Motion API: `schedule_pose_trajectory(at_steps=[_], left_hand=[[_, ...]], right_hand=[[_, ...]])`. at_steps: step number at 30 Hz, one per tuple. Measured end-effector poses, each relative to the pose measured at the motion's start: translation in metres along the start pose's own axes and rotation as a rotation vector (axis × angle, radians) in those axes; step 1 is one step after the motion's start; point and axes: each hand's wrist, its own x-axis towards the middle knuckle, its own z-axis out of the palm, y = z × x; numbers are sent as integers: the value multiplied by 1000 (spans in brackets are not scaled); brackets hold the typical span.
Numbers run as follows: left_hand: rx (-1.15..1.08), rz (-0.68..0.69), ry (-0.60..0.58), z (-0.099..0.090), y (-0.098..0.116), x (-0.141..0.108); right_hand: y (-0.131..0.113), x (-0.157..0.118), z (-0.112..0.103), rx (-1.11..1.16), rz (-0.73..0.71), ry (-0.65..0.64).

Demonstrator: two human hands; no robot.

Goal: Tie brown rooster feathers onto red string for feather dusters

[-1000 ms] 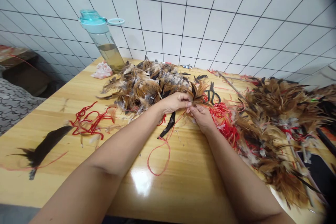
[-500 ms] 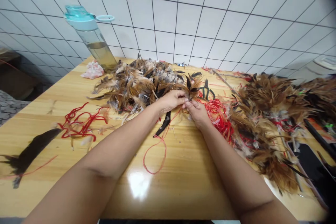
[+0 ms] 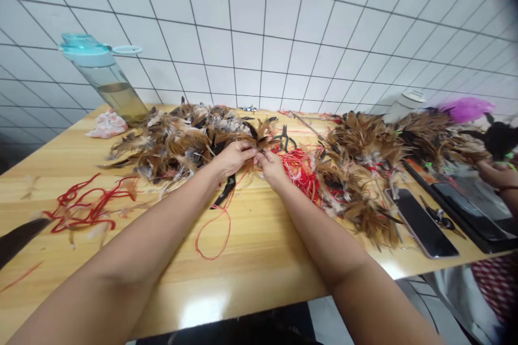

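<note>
My left hand (image 3: 236, 157) and my right hand (image 3: 270, 166) meet at the middle of the table, fingertips pinched together. Between them they grip a small bunch of brown feathers (image 3: 261, 133), its tips pointing away from me. From below the hands a red string (image 3: 212, 255) trails down and ends in a loop on the wood. A dark feather (image 3: 225, 192) lies under my left wrist. Just left of my hands spreads a heap of brown and grey feathers (image 3: 174, 143). Beside my right hand is a tangle of red string (image 3: 300, 172), with small black-handled snips (image 3: 285, 139) behind it.
A water bottle (image 3: 111, 86) and a crumpled tissue (image 3: 106, 124) stand at the back left. Red cords (image 3: 87, 202) lie at left. Feather bundles (image 3: 364, 137), a phone (image 3: 424, 226) and keys (image 3: 442, 218) occupy the right. Another person's hand (image 3: 499, 175) holds dark feathers at far right.
The view has swung right, bringing the other person's hand, the keys and a purple bag into sight. My hands keep their pinch on the feathers.
</note>
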Motion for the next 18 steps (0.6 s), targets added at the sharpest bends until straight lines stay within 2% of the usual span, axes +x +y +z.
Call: schedule_pose_trajectory(at_steps=[6, 9, 11, 13, 15, 18], left_hand=[[64, -21, 83, 11, 4, -7], [247, -14, 143, 7, 8, -13], [421, 26, 243, 2, 14, -21], [584, 63, 323, 1, 24, -32], [630, 89, 392, 7, 38, -50], [538, 102, 257, 32, 68, -91]], right_hand=[[2, 1, 0, -29, 11, 36], [-3, 0, 0, -65, 9, 56], [-7, -1, 0, -95, 12, 72], [-11, -2, -1, -123, 16, 87], [-13, -3, -1, -144, 21, 97], [-16, -4, -2, -165, 26, 106]])
